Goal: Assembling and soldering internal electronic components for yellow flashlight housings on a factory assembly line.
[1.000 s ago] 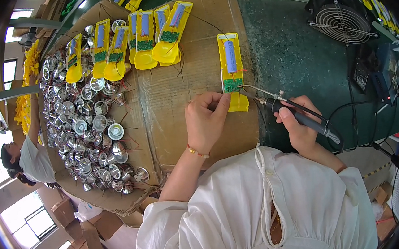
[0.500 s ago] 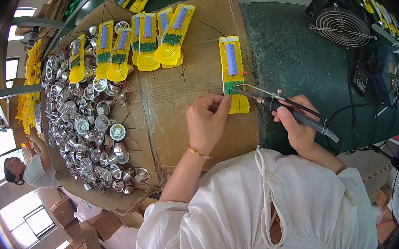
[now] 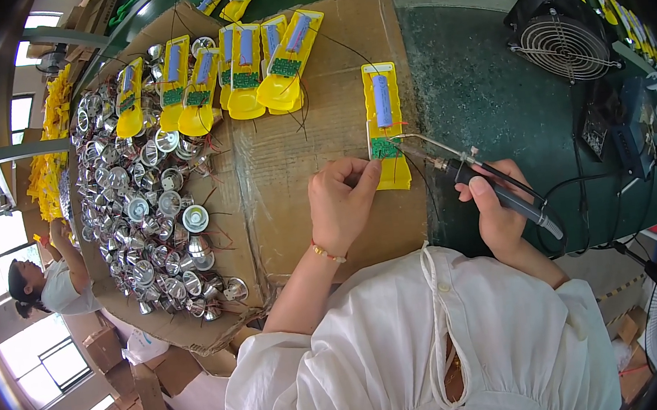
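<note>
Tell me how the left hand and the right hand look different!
The left hand curls its fingers toward its thumb, with the tips at the lower part of the yellow case, while the right hand grips a soldering tool. The left hand is over the cardboard; the right hand is over the green table. The left hand has a bracelet at its wrist; the right hand shows none. Both wear no gloves.

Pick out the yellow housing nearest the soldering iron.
The yellow housing lying alone on the right part of the cardboard, its green circuit board by the soldering iron; the other housings lie farther, nearer the picture's top.
</note>
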A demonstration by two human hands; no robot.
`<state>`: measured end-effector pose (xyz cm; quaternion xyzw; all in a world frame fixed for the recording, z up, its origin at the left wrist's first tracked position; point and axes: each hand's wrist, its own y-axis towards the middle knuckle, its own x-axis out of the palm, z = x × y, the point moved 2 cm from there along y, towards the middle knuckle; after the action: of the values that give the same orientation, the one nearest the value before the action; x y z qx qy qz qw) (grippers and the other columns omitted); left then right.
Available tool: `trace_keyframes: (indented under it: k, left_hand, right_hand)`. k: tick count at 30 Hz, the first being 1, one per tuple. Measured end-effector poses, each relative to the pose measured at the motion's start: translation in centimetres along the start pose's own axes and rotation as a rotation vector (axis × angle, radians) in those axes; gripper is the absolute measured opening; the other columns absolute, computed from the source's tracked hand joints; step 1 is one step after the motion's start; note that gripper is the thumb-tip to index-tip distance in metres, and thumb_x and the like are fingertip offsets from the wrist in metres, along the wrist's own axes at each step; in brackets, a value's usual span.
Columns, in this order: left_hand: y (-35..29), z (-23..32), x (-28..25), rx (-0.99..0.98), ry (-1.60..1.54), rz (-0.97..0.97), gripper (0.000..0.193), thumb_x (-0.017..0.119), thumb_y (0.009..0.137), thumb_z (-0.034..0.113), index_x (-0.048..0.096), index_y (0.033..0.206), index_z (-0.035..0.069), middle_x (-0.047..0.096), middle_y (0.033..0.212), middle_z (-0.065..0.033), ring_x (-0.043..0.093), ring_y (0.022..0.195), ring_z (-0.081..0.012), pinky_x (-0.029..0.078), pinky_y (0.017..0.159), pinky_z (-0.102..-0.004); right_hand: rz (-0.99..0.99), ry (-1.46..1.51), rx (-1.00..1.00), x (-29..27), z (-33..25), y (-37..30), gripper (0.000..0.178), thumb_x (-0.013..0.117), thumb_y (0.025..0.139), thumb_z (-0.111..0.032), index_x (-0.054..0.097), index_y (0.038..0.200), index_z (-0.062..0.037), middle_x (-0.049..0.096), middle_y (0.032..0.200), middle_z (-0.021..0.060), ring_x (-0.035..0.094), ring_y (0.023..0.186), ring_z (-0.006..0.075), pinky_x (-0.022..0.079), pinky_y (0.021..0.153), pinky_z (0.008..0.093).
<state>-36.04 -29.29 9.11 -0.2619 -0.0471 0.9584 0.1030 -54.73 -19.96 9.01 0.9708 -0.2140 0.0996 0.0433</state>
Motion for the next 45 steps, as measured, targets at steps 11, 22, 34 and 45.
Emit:
trace_keyframes:
  k: [11,22,34,45]
  left_hand:
    - [0.2,0.4,-0.3,-0.058,0.035,-0.037,0.017,0.064,0.077,0.014,0.065,0.074,-0.003,0.06,0.06,-0.0078,0.054,0.051,-0.012,0.044,0.053,-0.0247]
    - [7.4,6.2,1.7,0.152,0.291,-0.307,0.012,0.058,0.07,0.013,0.064,0.064,0.003,0.062,0.06,-0.0113,0.06,0.055,-0.0279,0.049,0.055,-0.0338]
    - [31.1,12.8,8.3,0.613,0.952,0.18,0.052,0.06,0.075,0.032,0.047,0.123,0.016,0.05,0.115,-0.0167,0.049,0.107,-0.0323,0.039,0.092,-0.0397]
    - [10.4,7.7,3.7,0.489,0.603,0.007,0.054,0.055,0.077,0.011,0.036,0.128,0.01,0.037,0.121,-0.0184,0.047,0.106,-0.0361,0.044,0.085,-0.0408]
  right_hand:
    - [0.057,-0.011,-0.012,-2.7,0.1,0.2,0.015,0.06,0.081,-0.005,0.051,0.091,0.0035,0.06,0.077,0.0124,0.059,0.065,0.0138,0.05,0.062,0.0256]
    - [0.203,-0.048,0.055,-6.3,1.2,1.2,0.014,0.06,0.082,-0.008,0.051,0.088,0.0019,0.06,0.075,0.0116,0.058,0.064,0.0126,0.049,0.06,0.0247]
    - [0.215,-0.031,0.136,-6.4,1.1,1.1,0.012,0.062,0.079,-0.003,0.053,0.085,0.0025,0.062,0.071,0.0091,0.058,0.062,0.0102,0.047,0.058,0.0223]
    - [0.216,-0.062,0.135,-6.5,1.1,1.4,0.014,0.059,0.081,-0.007,0.052,0.089,0.0022,0.059,0.073,0.0103,0.058,0.064,0.0129,0.048,0.059,0.0246]
